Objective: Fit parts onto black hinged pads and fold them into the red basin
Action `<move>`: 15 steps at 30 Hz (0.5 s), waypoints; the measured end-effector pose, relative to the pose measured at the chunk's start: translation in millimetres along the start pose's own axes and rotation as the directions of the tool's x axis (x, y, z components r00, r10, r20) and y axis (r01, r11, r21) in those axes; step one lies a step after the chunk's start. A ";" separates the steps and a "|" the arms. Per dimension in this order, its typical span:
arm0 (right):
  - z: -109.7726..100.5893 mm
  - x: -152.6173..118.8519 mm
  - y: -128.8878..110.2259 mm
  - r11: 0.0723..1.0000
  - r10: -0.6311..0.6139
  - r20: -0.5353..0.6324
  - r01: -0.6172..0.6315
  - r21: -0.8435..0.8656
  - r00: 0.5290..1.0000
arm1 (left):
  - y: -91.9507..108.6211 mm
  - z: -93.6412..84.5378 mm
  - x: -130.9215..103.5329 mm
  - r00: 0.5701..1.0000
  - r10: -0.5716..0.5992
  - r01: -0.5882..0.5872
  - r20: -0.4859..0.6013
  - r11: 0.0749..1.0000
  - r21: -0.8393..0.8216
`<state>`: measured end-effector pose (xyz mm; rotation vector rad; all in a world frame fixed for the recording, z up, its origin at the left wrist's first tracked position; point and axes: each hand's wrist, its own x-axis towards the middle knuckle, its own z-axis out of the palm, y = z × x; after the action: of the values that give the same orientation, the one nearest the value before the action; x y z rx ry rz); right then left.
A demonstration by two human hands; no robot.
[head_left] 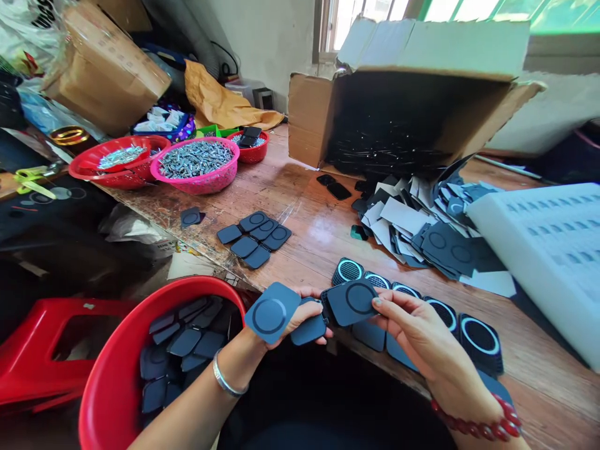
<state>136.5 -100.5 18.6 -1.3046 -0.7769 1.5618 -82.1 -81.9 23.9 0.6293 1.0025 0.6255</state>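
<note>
My left hand (300,315) is closed around a dark hinged panel (309,330). A loose dark square pad (272,312) with a ring mark rests over its wrist side, seemingly held there too. Between thumb and fingers, my right hand (407,322) pinches the corner of another ring-marked square pad (351,302), which lies over the far half of the hinged panel. Whether it is stuck down I cannot tell. Just beyond my hands runs a row of open hinged units with pale rings (439,312) at the table's edge.
Left of me stands a red tub (89,381) of dark panels. Several finished-looking panels (255,240) lie on the wooden table (309,231). Behind are a pink basket of metal parts (220,178), a cardboard box (309,125), a card pile (398,219) and a white foam tray (544,250).
</note>
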 end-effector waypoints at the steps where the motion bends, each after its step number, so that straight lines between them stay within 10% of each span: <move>1: -0.1 -1.5 0.0 1.000 -0.002 -0.010 0.002 0.004 1.000 | -0.4 2.4 -0.9 1.000 0.001 -0.001 -0.009 1.000 0.006; 15: -1.2 -9.0 3.6 1.000 0.013 -0.108 -0.013 -0.001 0.994 | -3.3 12.2 -3.7 1.000 -0.014 0.017 -0.020 0.990 0.142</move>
<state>136.8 -110.2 18.6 -1.3858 -0.7039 1.4881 -72.0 -89.0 28.4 0.7412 1.0753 0.5506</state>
